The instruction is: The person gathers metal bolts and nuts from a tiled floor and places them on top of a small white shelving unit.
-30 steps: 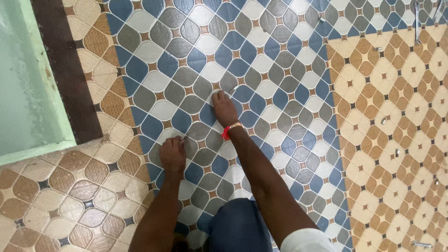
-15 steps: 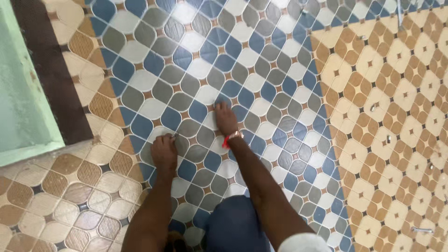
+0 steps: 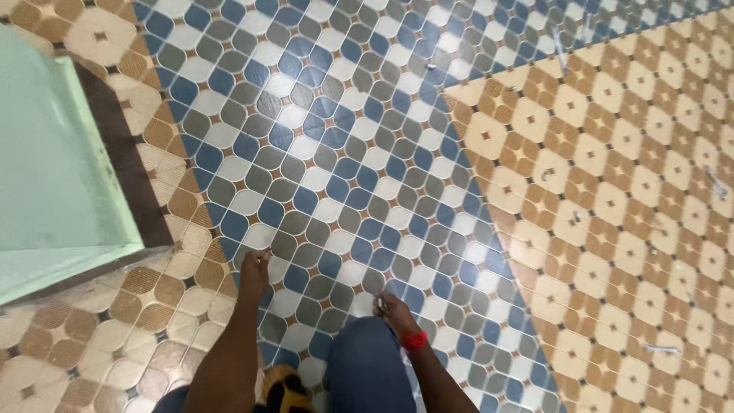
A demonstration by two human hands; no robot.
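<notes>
Blue-grey patterned floor tiles (image 3: 321,153) lie under both hands: left hand (image 3: 254,269) flat, open; right hand (image 3: 391,310) loosely curled, grip unclear, so keep wt spread evenly w/ palms down

Patterned tile floor (image 3: 367,153) with a pale green raised surface (image 3: 46,176) at the left edge.

The central band of the floor is laid in rounded blue, grey and white tiles with small brown diamond inserts. Tan-and-cream tile sections (image 3: 612,199) adjoin it on the right and along the left side. A dark brown border strip (image 3: 126,168) runs between the green surface and the left tan tiles. Bright light reflects off the blue band toward the top edge. Small pale scraps lie scattered on the right tan section.
</notes>
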